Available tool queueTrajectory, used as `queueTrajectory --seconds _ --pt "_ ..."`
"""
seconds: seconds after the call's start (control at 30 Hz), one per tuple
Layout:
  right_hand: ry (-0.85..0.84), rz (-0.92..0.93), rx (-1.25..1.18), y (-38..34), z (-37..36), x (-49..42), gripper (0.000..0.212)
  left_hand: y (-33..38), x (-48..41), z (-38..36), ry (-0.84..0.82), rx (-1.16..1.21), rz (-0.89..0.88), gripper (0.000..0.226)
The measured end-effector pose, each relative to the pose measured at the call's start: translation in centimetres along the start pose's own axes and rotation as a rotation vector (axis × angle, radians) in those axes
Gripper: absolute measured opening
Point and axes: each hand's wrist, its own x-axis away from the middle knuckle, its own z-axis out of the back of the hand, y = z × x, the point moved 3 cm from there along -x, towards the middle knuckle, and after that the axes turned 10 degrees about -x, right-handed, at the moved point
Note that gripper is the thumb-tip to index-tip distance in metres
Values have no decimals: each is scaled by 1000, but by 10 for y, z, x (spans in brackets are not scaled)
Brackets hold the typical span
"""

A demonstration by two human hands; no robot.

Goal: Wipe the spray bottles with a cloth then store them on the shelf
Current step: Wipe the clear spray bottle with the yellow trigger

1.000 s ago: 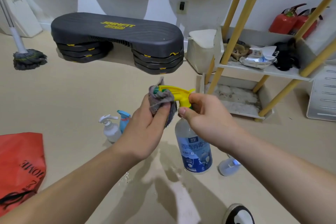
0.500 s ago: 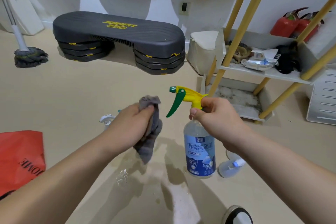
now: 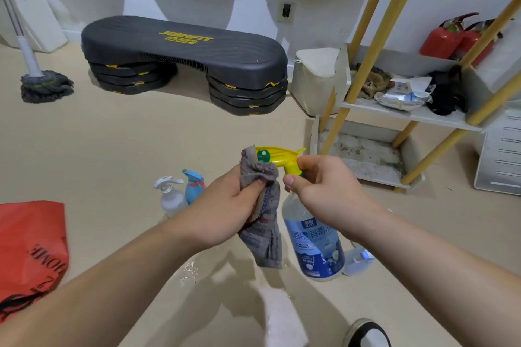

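Note:
My right hand [image 3: 327, 191] grips the neck of a clear spray bottle [image 3: 314, 245] with a blue label and a yellow trigger head [image 3: 284, 159], held above the floor. My left hand [image 3: 225, 211] holds a grey cloth [image 3: 265, 231] and presses its upper end against the green nozzle. The rest of the cloth hangs down beside the bottle. On the floor behind my left hand stand a white pump bottle [image 3: 169, 194] and a small blue spray bottle [image 3: 194, 186]. Another small clear bottle [image 3: 358, 260] lies on the floor behind the held one.
A white shelf with yellow legs [image 3: 406, 113] stands at the right, holding rags and packets. A black step platform [image 3: 183, 59] sits at the back, a mop [image 3: 45, 84] at the left, a red bag [image 3: 31, 251] near left. Water spots wet the floor below.
My left hand, which had dropped away from the bottle with the cloth, has come back up and put the cloth on the nozzle again. The bottle stays in my right hand.

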Motion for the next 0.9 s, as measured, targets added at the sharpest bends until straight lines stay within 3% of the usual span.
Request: queueTrajectory --seconds 0.1,0.17,0.3,0.37,0.43,0.47,0.57,0.67,0.8,0.9 --pt "-9 -7 74 5 2 -1 35 -7 0 2 -175 -30 87 25" --pt "1 -23 86 9 4 -2 32 -9 0 13 -201 -40 136 24" --pt "11 -70 27 15 4 -7 28 -15 -2 46 109 -266 201 24" --pt "-23 -73 23 15 0 -6 27 -10 -2 56 276 -47 225 24" --pt "-68 -71 42 12 -3 -4 27 1 0 56 316 183 166 25" --pt "-85 -66 60 10 -5 -3 28 7 2 54 319 186 82 22" --pt "-138 -1 165 3 -13 2 24 18 5 38 194 -192 -214 12" --pt "-193 80 283 -2 -24 7 19 11 1 25 -9 -556 -283 38" --pt "-234 71 289 0 -25 7 11 5 -7 28 -9 -435 -139 5" --pt "-224 86 267 -3 -22 3 13 3 -12 32 52 -333 -53 13"
